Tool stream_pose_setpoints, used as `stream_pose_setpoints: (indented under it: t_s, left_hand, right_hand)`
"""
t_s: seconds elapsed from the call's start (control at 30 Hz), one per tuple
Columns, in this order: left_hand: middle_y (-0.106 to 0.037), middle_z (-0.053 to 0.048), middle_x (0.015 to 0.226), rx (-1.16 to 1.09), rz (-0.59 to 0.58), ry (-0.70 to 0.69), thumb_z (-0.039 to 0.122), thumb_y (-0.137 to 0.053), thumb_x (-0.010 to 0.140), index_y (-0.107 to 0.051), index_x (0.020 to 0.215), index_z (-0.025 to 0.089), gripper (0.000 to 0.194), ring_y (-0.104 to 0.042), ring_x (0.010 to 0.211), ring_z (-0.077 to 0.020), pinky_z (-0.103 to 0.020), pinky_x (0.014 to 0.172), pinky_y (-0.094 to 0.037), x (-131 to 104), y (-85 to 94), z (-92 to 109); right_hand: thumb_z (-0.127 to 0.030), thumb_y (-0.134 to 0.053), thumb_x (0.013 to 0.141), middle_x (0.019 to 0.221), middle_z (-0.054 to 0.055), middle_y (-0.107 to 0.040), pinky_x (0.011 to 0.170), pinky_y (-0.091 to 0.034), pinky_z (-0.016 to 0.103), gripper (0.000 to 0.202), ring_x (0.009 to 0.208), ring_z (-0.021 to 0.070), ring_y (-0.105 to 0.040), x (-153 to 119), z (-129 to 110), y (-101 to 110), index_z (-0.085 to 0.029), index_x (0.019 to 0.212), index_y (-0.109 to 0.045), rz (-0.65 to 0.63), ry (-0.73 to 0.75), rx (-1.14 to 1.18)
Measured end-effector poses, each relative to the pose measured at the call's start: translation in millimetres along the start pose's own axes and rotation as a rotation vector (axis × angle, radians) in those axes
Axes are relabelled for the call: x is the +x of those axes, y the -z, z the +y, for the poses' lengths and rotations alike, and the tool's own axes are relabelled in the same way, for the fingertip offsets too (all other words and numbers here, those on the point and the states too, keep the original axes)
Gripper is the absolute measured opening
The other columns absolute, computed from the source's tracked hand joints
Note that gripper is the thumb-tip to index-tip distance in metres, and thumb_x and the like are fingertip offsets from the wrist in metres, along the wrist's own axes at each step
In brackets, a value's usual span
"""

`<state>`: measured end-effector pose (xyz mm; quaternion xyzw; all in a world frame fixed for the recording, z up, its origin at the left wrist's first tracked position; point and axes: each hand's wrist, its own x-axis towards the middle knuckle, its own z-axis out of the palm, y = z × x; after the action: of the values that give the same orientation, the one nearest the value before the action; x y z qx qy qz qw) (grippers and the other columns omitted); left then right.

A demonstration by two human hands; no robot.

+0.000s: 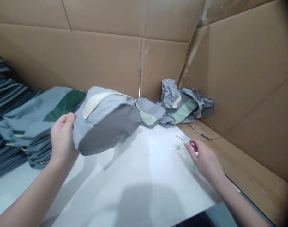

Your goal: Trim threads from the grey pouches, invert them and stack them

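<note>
My left hand (64, 135) is closed on the left edge of a grey fabric piece (108, 126) with a cream strip across its top, lifted above the white table. Its far end reaches toward more crumpled grey fabric with light green panels (182, 108). My right hand (207, 157) is closed around a small red tool (193, 145), low over the table's right side. Most of that tool is hidden by the fingers, so its kind is unclear. Loose thread bits (179, 146) lie beside its tip.
Folded grey and green fabric pieces (32, 123) are stacked at the left, with a taller, darker stack (6, 104) behind. Cardboard walls (99, 60) enclose the back and right of the white table (139, 176). A cardboard flap (229, 160) runs along the right edge.
</note>
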<state>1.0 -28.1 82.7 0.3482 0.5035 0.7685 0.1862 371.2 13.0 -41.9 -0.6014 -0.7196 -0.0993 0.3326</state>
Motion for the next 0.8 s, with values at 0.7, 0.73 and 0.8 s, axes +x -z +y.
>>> stream_pose_setpoints:
  t_s: [0.7,0.73,0.8]
  left_hand:
    - [-0.062,0.003,0.069,0.063,0.002,0.171,0.027,-0.047,0.073,-0.055,0.085,0.021,0.016,-0.054,0.053,-0.0062,-0.016,0.047,-0.045,11,32.2,-61]
    - [-0.057,0.005,0.058,0.115,-0.008,0.15,0.027,-0.047,0.074,-0.055,0.08,0.019,0.012,-0.048,0.045,-0.0048,-0.015,0.042,-0.04,12,38.6,-68]
    - [-0.043,0.008,0.043,0.228,-0.063,0.101,0.029,-0.052,0.074,-0.053,0.068,0.016,0.015,-0.035,0.035,-0.0035,-0.014,0.036,-0.032,14,50.0,-76]
  right_hand:
    - [-0.04,-0.053,0.075,0.087,0.01,-0.059,0.068,-0.044,0.034,0.038,0.074,0.0186,-0.054,125,-115,-84,-0.011,0.099,-0.052,-0.194,0.176,0.8]
    - [-0.038,-0.051,0.075,0.078,0.008,-0.058,0.065,-0.044,0.032,0.031,0.068,0.0173,-0.052,131,-117,-90,-0.011,0.091,-0.053,-0.172,0.162,0.818]
    - [-0.036,-0.049,0.076,0.07,0.004,-0.055,0.062,-0.043,0.03,0.023,0.064,0.0153,-0.05,140,-116,-92,-0.013,0.081,-0.05,-0.113,0.145,0.847]
